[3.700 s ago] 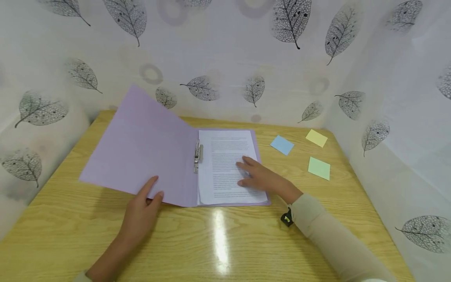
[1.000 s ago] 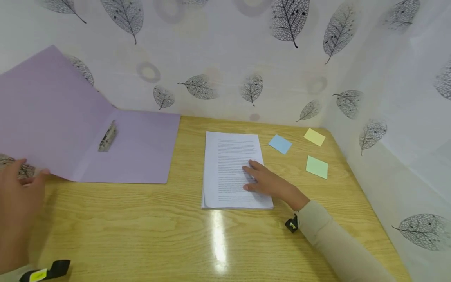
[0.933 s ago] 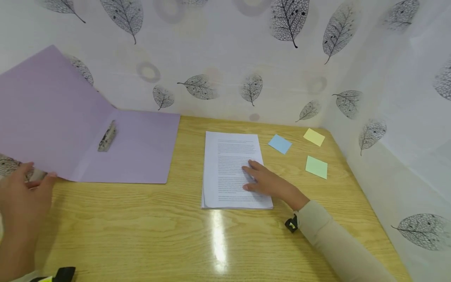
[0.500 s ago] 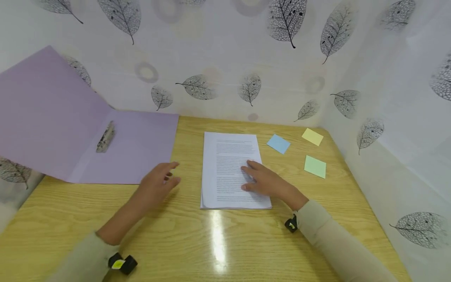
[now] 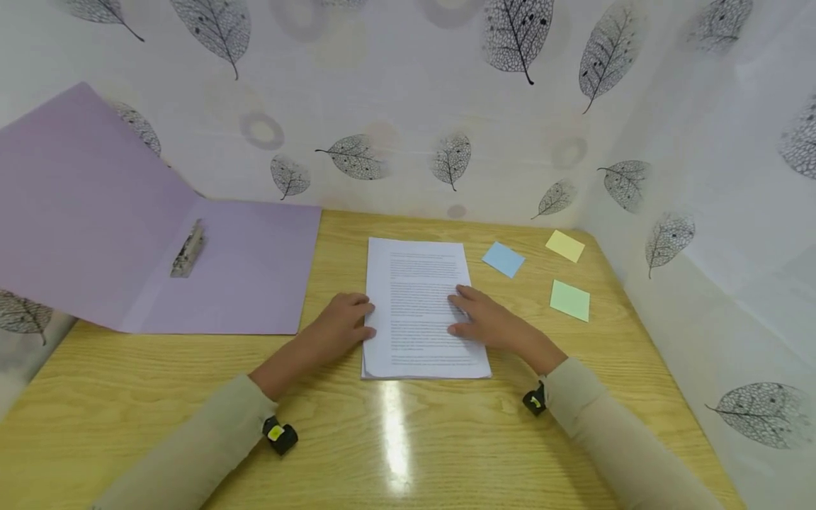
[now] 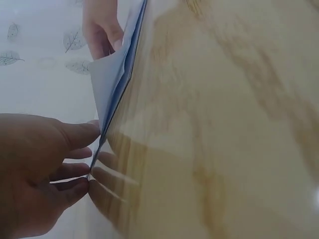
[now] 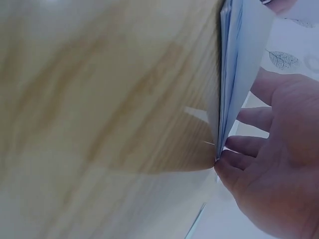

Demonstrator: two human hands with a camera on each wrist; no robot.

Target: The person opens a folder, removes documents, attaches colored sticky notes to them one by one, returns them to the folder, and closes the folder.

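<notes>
A stack of printed paper sheets [image 5: 414, 269] lies on the wooden table, its lower left corner slightly fanned. My left hand [image 5: 336, 327] touches the stack's left edge with its fingertips; in the left wrist view the thumb [image 6: 82, 133] meets the top sheet and the other fingertips are at the edge. On the opposite side, my right hand [image 5: 494, 322] rests its fingers over the right edge of the sheets. In the right wrist view its fingertips [image 7: 232, 162] meet the side of the stack, close to the tabletop.
A lilac folder [image 5: 255, 269] lies spread at the left, its cover tilted up and its metal clip [image 5: 189, 249] visible. Blue [image 5: 503, 259], yellow [image 5: 565, 246] and green [image 5: 570, 300] paper notes lie at the right. A leaf-print curtain [image 5: 382, 85] borders the table.
Earlier the lilac folder went left, leaving the sheets on the table. My left hand has since let go of its cover and come right to the stack. The right hand shifted slightly.
</notes>
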